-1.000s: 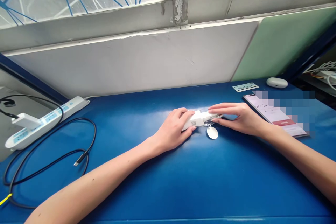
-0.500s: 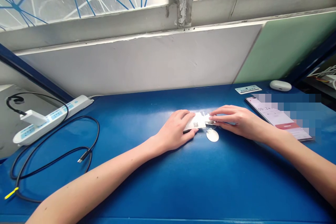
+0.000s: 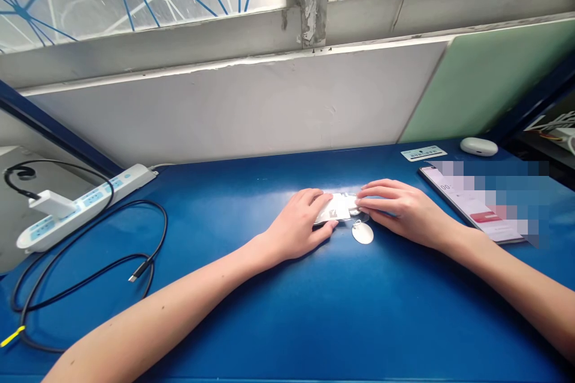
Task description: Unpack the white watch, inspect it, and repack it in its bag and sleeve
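A small white box-shaped device (image 3: 335, 209) with a code label lies in the middle of the blue table (image 3: 269, 311). My left hand (image 3: 299, 224) grips its left end, thumb below and fingers over the top. My right hand (image 3: 398, 206) rests against its right end, fingers pressed together on a small part there that I cannot make out. A white oval tag (image 3: 362, 233) hangs from that end and lies flat on the table just in front of both hands.
A phone (image 3: 471, 206) with a lit screen lies to the right, a white earbud case (image 3: 478, 146) and a label card (image 3: 423, 152) behind it. At the left are a white power strip (image 3: 85, 200) with a plugged charger (image 3: 51, 203) and a looped black cable (image 3: 90, 275).
The hands have stayed at the device; the right fingers have closed in a little on its right end. The view shifted slightly.
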